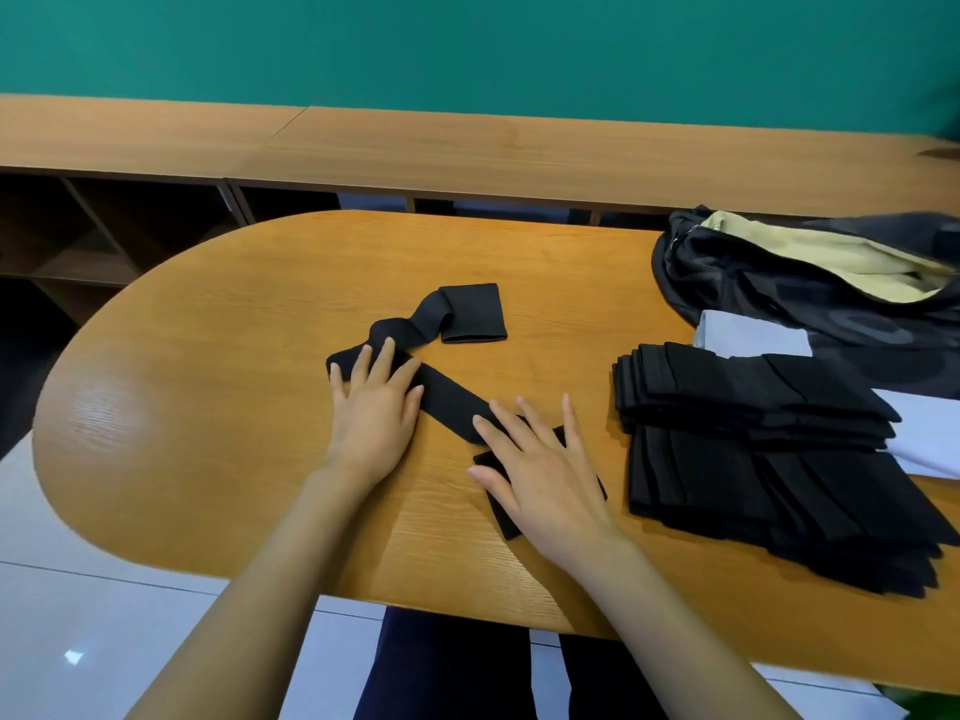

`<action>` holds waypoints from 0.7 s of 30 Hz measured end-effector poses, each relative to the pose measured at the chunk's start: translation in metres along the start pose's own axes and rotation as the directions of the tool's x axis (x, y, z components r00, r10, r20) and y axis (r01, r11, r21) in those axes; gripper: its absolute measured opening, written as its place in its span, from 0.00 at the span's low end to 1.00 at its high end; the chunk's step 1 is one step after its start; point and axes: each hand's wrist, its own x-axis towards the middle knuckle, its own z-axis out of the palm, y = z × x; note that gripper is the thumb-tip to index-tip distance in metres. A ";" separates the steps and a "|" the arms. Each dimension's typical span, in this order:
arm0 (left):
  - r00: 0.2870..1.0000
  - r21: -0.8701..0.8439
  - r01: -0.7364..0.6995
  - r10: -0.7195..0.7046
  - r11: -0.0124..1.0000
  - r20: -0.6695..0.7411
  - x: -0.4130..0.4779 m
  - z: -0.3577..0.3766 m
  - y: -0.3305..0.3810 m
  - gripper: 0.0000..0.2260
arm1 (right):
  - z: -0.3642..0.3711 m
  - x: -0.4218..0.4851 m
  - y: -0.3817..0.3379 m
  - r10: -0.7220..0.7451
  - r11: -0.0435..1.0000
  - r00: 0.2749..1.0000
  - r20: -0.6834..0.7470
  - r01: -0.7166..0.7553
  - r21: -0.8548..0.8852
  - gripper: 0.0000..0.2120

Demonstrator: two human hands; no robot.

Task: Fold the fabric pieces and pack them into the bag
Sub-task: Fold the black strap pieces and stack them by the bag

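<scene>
both hands flat, fingers spread: left hand [375,407], right hand [540,472] press long black knit strip [452,400] on wood-grain table [208,356].

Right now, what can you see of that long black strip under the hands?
The black strip is a long, soft-looking fabric band lying on the wooden table. Its far end is doubled into a rectangle, with a twist beside it. The left hand rests flat on its bend, the right hand on its near end.
</scene>
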 end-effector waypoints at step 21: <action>0.993 -0.165 -0.095 0.105 0.982 0.055 -0.043 -0.009 0.049 0.21 | -0.015 -0.059 0.008 0.060 0.998 0.998 -0.002 -0.060 0.013 0.32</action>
